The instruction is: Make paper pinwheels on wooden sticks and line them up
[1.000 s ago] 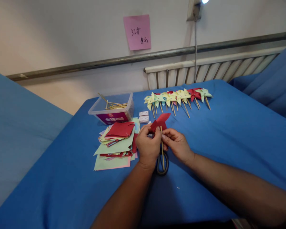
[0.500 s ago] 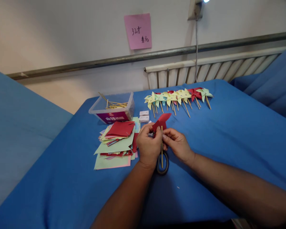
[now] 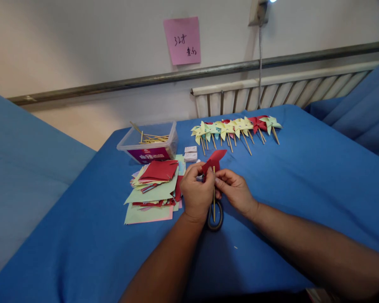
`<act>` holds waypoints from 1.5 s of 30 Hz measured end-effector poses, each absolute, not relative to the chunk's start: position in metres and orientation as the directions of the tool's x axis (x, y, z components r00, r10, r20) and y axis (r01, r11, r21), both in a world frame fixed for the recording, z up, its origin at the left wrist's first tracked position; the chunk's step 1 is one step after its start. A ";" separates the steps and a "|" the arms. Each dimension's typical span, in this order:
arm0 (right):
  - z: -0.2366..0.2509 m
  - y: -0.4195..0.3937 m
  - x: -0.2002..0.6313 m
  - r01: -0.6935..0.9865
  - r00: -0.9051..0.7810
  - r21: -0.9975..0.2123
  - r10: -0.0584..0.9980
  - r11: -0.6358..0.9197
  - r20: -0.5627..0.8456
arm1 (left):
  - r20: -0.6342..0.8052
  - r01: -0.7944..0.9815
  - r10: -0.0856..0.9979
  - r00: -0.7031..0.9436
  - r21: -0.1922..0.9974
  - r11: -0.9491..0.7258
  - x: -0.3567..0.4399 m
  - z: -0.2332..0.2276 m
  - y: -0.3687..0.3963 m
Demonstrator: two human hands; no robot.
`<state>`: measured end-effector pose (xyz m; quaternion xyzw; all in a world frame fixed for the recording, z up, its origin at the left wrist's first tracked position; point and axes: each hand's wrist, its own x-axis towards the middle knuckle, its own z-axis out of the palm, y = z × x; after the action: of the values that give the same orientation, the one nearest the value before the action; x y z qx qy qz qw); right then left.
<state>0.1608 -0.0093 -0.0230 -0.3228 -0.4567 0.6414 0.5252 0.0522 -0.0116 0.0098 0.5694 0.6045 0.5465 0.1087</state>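
Note:
My left hand grips a folded red paper pinwheel from its left side. My right hand pinches the thin wooden stick that stands upright behind the pinwheel. Both hands meet over the middle of the blue-covered table. Under the hands lies a pair of scissors; only a dark handle loop shows.
A stack of red, green and yellow paper squares lies left of my hands. Behind it stand a clear plastic tub of sticks and small white boxes. A row of finished pinwheels lies at the far edge, near a radiator.
The stick has shifted slightly upward in my hands; the hands stay nearly still on the red pinwheel.

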 end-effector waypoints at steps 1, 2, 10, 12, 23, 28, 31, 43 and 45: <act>-0.023 -0.009 0.161 -0.382 -0.236 -0.924 0.969 -0.029 0.068 | 0.493 0.571 0.807 -0.326 0.782 -0.248 0.052 0.010 -0.012; -0.024 -0.009 0.161 -0.384 -0.233 -0.923 0.970 -0.026 0.070 | 0.497 0.573 0.805 -0.323 0.780 -0.251 0.052 0.010 -0.012; -0.026 -0.009 0.160 -0.385 -0.229 -0.922 0.971 -0.027 0.067 | 0.504 0.574 0.805 -0.311 0.775 -0.264 0.052 0.011 -0.012; -0.027 -0.009 0.161 -0.391 -0.232 -0.920 0.970 -0.029 0.068 | 0.506 0.577 0.804 -0.311 0.773 -0.263 0.052 0.010 -0.012; -0.022 -0.009 0.159 -0.391 -0.208 -0.920 0.977 -0.039 0.047 | 0.628 0.640 0.727 -0.277 0.685 -0.348 0.052 0.008 -0.009; -0.023 -0.008 0.157 -0.390 -0.179 -0.920 0.983 -0.032 0.041 | 0.642 0.654 0.726 -0.246 0.663 -0.365 0.053 0.008 -0.010; -0.023 -0.008 0.156 -0.391 -0.166 -0.920 0.985 -0.028 0.041 | 0.624 0.658 0.742 -0.243 0.669 -0.347 0.053 0.007 -0.012; -0.022 -0.007 0.155 -0.399 -0.148 -0.916 0.989 -0.035 0.026 | 0.462 0.571 0.836 -0.297 0.787 -0.232 0.054 0.009 -0.012; -0.022 -0.007 0.155 -0.385 -0.151 -0.922 0.988 -0.036 0.025 | 0.443 0.573 0.845 -0.300 0.792 -0.212 0.054 0.009 -0.012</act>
<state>0.1555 -0.0073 -0.0219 -0.3533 -0.4269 0.6269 0.5476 0.0537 -0.0119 0.0093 0.5771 0.6140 0.5225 0.1302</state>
